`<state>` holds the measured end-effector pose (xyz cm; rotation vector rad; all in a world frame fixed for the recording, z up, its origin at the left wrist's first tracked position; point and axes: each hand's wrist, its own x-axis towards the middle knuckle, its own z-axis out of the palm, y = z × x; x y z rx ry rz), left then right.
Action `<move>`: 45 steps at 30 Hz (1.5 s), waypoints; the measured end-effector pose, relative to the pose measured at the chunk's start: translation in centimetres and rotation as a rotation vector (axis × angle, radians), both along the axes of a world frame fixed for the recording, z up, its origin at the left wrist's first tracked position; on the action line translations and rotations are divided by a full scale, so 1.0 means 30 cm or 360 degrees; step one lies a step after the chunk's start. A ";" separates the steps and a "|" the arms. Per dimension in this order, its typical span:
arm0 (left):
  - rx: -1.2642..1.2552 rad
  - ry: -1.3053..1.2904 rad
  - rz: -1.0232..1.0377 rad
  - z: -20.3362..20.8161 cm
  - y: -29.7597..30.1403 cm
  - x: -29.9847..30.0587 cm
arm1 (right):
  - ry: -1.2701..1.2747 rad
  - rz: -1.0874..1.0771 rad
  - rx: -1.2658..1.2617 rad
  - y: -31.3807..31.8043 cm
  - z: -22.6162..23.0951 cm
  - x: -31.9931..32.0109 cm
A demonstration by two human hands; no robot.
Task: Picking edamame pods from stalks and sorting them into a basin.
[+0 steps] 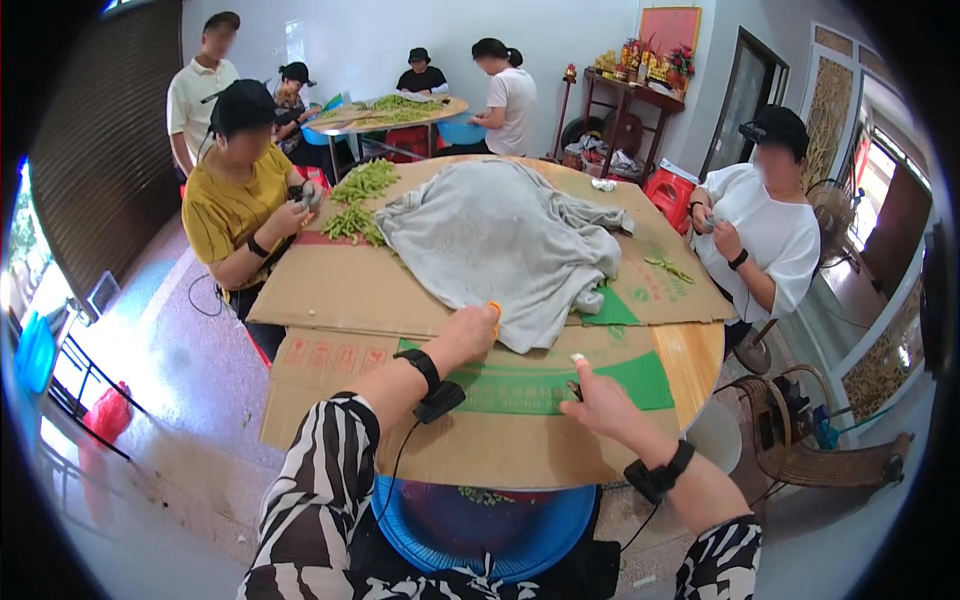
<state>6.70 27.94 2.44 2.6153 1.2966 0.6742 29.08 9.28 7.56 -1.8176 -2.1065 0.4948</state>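
Beside a cardboard-decked surface [701, 362], the left hand [467, 336] reaches the near edge of a grey cloth [490, 235] humped across the middle, an orange piece [495, 312] at its fingertips; whether those fingers grip fabric, I cannot tell. The right hand [608, 402] hangs apart, fingers curled, perhaps around a small dark piece [572, 391], though I cannot be sure; handling the cover looks like the step, the next move seemingly calling for a firm hold on its edge.
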 end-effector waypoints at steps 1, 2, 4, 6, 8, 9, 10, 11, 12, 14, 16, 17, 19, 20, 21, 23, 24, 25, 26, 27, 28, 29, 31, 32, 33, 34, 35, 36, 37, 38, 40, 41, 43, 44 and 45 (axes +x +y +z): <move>0.0005 -0.0159 -0.0030 0.023 0.008 0.021 | -0.0057 -0.0012 0.0018 0.058 0.000 0.009; 0.0078 -0.0371 -0.0099 0.040 0.009 0.030 | -0.0112 -0.0025 0.0033 0.118 -0.004 0.016; -0.0238 -0.0677 -0.0165 0.106 0.026 0.036 | -0.0068 -0.0008 0.0188 0.259 -0.015 0.014; -0.0719 -0.1153 -0.0342 0.174 0.026 0.037 | -0.0028 0.0015 0.0327 0.361 0.010 -0.007; -0.0734 -0.1236 -0.0378 0.182 0.055 0.031 | -0.0110 -0.0150 0.0211 0.441 0.069 -0.069; -0.0760 -0.1322 -0.0418 0.185 0.070 0.032 | -0.0106 -0.0149 0.0219 0.482 0.064 -0.078; -0.0762 -0.1315 -0.0440 0.194 0.073 0.055 | -0.0158 -0.0283 0.0316 0.523 0.050 -0.071; -0.0591 -0.1392 -0.0484 0.195 0.066 0.084 | -0.0212 -0.0419 0.0407 0.557 0.038 -0.050; -0.0418 -0.1465 -0.0505 0.194 0.056 0.088 | -0.0205 -0.0423 0.0403 0.586 0.056 -0.041; -0.0166 -0.1091 -0.0701 0.213 -0.003 0.093 | -0.0094 -0.0607 0.0724 0.616 0.131 0.033; 0.0151 -0.0452 -0.1018 0.165 -0.005 0.079 | -0.0160 -0.0503 0.0793 0.643 0.221 0.060; 0.0130 -0.0453 -0.1008 0.122 0.030 0.091 | -0.0217 -0.0477 0.0709 0.640 0.277 0.043; 0.0325 0.0012 -0.0798 0.047 0.117 0.163 | -0.0279 -0.0454 0.0606 0.633 0.373 0.027; 0.0468 -0.0005 -0.0712 0.012 0.164 0.211 | -0.0297 -0.0443 0.0688 0.639 0.396 0.040; 0.0561 0.0083 -0.0610 -0.024 0.231 0.238 | -0.0302 -0.0404 0.0771 0.643 0.409 0.029; 0.0671 0.0059 -0.0630 0.031 0.282 0.326 | -0.0307 -0.0391 0.0838 0.612 0.423 0.043; 0.0978 -0.0071 -0.0618 0.005 0.344 0.345 | -0.0290 -0.0335 0.0951 0.603 0.435 0.020; 0.0774 0.0092 -0.0590 0.034 0.332 0.403 | -0.0312 -0.0387 0.0901 0.580 0.430 0.046; 0.0629 0.0082 -0.0521 0.048 0.367 0.432 | -0.0330 -0.0369 0.1001 0.569 0.434 0.034; 0.0659 0.0232 -0.0346 0.069 0.403 0.455 | -0.0343 -0.0346 0.1094 0.571 0.425 0.032; 0.1137 -0.0144 -0.0354 -0.007 0.589 0.382 | -0.0282 -0.0253 0.1092 0.584 0.445 -0.049; 0.1077 -0.0172 -0.0403 -0.047 0.552 0.443 | -0.0293 -0.0207 0.1217 0.588 0.425 0.002; 0.0832 -0.0133 -0.0473 -0.077 0.502 0.477 | -0.0324 -0.0173 0.1300 0.580 0.384 0.069; 0.0737 -0.0091 -0.0465 -0.030 0.509 0.502 | -0.0306 -0.0132 0.1352 0.567 0.387 0.059; 0.0638 -0.0044 -0.0458 -0.006 0.517 0.507 | -0.0281 -0.0092 0.1400 0.566 0.379 0.053; 0.0548 0.0012 -0.0434 0.024 0.528 0.512 | -0.0314 -0.0105 0.1377 0.564 0.378 0.043; 0.0460 0.0068 -0.0407 0.059 0.535 0.521 | -0.0290 -0.0080 0.1368 0.578 0.370 0.040; 0.0358 0.0092 -0.0424 0.065 0.526 0.544 | -0.0345 -0.0078 0.1346 0.590 0.354 0.057; 0.0269 0.0124 -0.0446 0.062 0.504 0.519 | -0.0397 -0.0081 0.1338 0.587 0.353 0.075; 0.0196 0.0181 -0.0461 0.062 0.475 0.480 | -0.0387 -0.0101 0.1338 0.581 0.346 0.111; 0.0046 0.0285 -0.0454 0.089 0.438 0.463 | -0.0398 -0.0179 0.1253 0.583 0.330 0.132; -0.0031 0.0332 -0.0431 0.104 0.426 0.436 | -0.0384 -0.0160 0.1256 0.587 0.328 0.120; -0.0183 0.0409 -0.0432 0.122 0.379 0.398 | -0.0400 -0.0224 0.1135 0.580 0.328 0.117; -0.0388 0.0510 -0.0399 0.139 0.356 0.385 | -0.0399 -0.0222 0.1136 0.571 0.326 0.109; -0.0383 0.0552 -0.0509 0.117 0.347 0.346 | -0.0419 -0.0242 0.1119 0.558 0.330 0.085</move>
